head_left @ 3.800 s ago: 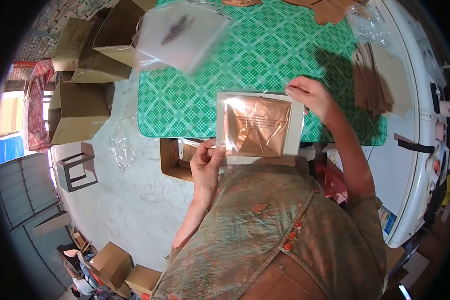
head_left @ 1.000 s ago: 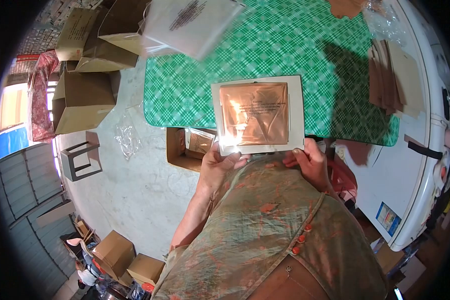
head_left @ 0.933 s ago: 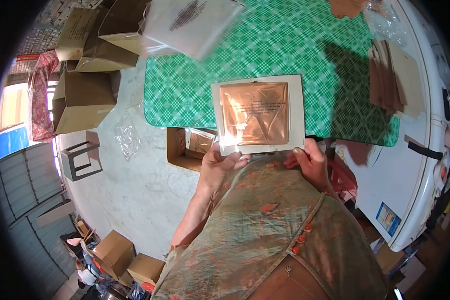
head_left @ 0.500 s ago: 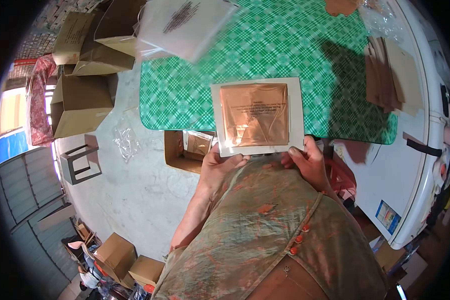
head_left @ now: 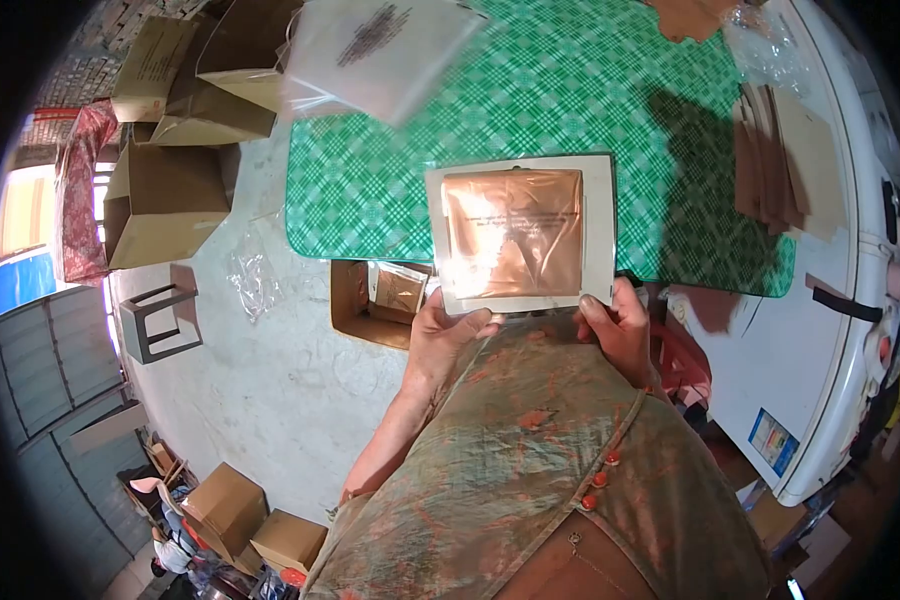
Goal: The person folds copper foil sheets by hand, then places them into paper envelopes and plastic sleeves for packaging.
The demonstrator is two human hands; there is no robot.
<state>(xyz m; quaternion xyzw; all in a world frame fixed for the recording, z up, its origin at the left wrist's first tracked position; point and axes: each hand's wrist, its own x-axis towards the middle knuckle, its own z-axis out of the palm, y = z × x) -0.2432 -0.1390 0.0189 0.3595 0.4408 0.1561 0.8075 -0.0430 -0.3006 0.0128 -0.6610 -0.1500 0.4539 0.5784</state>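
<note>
In front of my body, I hold a flat white panel [head_left: 597, 235] by its near edge. On its face lies a shiny copper-coloured square packet [head_left: 515, 225] in clear plastic with small dark print. My left hand [head_left: 445, 335] grips the near left corner, its thumb along the edge. At the near right corner my right hand [head_left: 618, 325] pinches the panel, thumb on top. Fingers underneath are hidden. Below and left of the table edge, an open carton [head_left: 355, 325] contains similar wrapped packets [head_left: 398, 288].
A green checked tablecloth [head_left: 370, 190] covers the table. Clear printed plastic bags [head_left: 390, 50] lie at its far left, brown boards [head_left: 760, 160] at right. Large cartons [head_left: 175, 200], a grey stool [head_left: 160, 325] and crumpled plastic [head_left: 255, 285] occupy the left floor. Another person [head_left: 175, 545] shows at lower left.
The panel has tilted slightly, so a brighter glare crosses the copper packet. Both hands keep their hold; the view has shifted a little.
</note>
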